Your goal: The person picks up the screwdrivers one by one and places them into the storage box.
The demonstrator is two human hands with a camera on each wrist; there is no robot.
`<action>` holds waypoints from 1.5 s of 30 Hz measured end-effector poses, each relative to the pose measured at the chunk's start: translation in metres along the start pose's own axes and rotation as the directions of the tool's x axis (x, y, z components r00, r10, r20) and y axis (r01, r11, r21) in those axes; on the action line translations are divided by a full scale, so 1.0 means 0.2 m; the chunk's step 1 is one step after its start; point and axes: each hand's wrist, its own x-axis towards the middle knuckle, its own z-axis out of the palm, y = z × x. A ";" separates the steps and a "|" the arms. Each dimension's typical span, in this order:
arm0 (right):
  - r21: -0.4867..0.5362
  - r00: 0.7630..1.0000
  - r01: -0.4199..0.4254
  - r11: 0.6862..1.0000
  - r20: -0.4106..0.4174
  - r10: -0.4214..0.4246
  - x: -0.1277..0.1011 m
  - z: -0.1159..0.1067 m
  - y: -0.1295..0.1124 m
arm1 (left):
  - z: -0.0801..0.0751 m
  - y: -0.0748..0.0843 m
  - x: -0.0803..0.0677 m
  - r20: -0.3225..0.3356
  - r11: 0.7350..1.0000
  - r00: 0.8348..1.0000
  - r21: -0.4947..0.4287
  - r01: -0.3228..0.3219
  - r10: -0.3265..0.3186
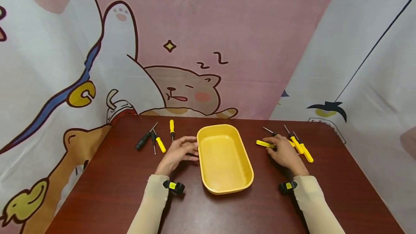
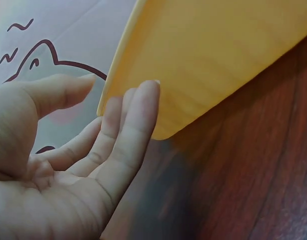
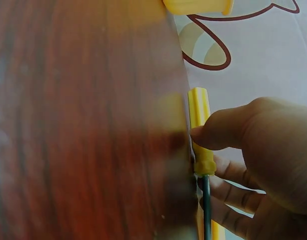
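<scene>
A yellow rectangular tray (image 1: 224, 163) stands mid-table. My left hand (image 1: 178, 154) is at its left side, fingers extended with their tips against the outer wall; in the left wrist view the thumb stands apart from the tray wall (image 2: 208, 55). At the right, my right hand (image 1: 286, 156) pinches a yellow-handled screwdriver (image 1: 264, 143) between thumb and fingers. Its ribbed handle (image 3: 199, 107) and dark shaft show in the right wrist view; in the head view the hand covers the rest. Two more yellow-handled screwdrivers (image 1: 305, 152) lie just right of this hand, and a thin metal shaft (image 1: 268, 130) protrudes behind it.
Left of the tray lie a dark-handled screwdriver (image 1: 143, 142), a yellow-and-black screwdriver (image 1: 160, 144), another small dark screwdriver (image 1: 154, 138) and an upright-pointing yellow-handled one (image 1: 172, 126). A printed cartoon cloth (image 1: 260, 46) hangs behind the dark red wooden table (image 1: 208, 216).
</scene>
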 end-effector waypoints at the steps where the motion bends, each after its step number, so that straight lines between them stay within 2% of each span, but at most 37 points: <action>1: -0.001 1.000 0.004 1.000 -0.002 -0.004 0.00 0.00 0.00 | 0.00 0.00 0.00 -0.002 1.000 1.000 -0.007 -0.004 0.004; 11: 0.004 1.000 0.001 1.000 -0.006 -0.001 0.01 0.03 -0.02 | 0.02 -0.01 0.00 -0.058 1.000 0.998 0.005 -0.014 0.014; 17: -0.003 1.000 -0.024 1.000 -0.011 0.024 0.00 0.01 -0.01 | 0.05 -0.01 0.01 -0.058 1.000 0.998 -0.020 -0.017 0.016; 24: 0.008 1.000 -0.006 1.000 -0.001 0.006 -0.01 -0.01 -0.02 | 0.06 0.00 0.01 -0.062 0.999 0.998 -0.040 -0.025 0.023; 39: 0.062 0.998 0.007 0.998 -0.061 -0.003 -0.01 -0.07 -0.06 | 0.05 -0.02 0.00 -0.062 0.999 0.998 -0.031 -0.019 0.017; 45: 0.126 0.994 0.010 0.992 -0.113 0.004 -0.02 -0.10 -0.07 | 0.04 -0.02 0.01 -0.051 0.999 0.999 -0.035 -0.021 0.019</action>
